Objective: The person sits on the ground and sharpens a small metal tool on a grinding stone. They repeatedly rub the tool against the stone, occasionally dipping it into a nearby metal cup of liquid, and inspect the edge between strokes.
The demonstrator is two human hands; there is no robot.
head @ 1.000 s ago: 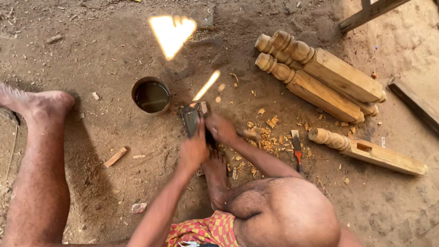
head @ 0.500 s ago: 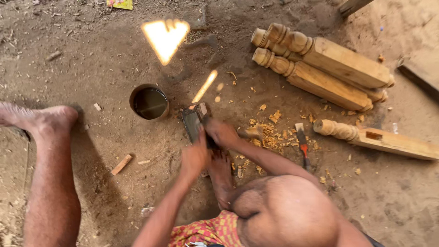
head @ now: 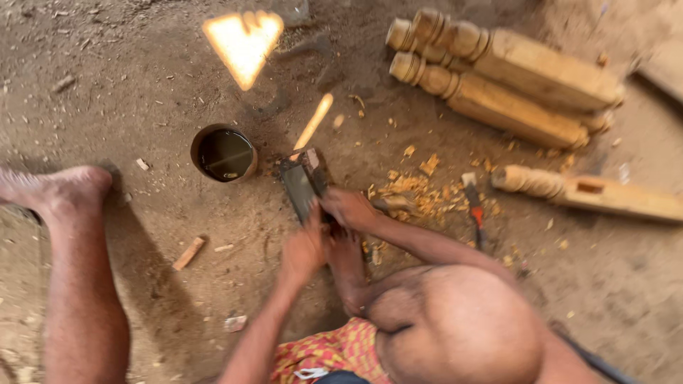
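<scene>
Three turned pale wooden legs lay on the dirt floor. Nearer, the left hand and right hand gripped a dark flat rectangular stone beside a small round liquid-filled tin.

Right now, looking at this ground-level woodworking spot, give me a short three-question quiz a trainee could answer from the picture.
1. True or false: both hands, the left hand and the right hand, are together at the dark flat block on the ground.
2. Multiple choice: the round tin of dark liquid sits A) on the turned wooden legs, B) on the dirt just left of the block, C) in the person's lap.
3. Fill in: the red-handled tool lies among the wood ____.

Key: 1 true; 2 B; 3 shavings. The stacked turned legs lie untouched at upper right.
</scene>
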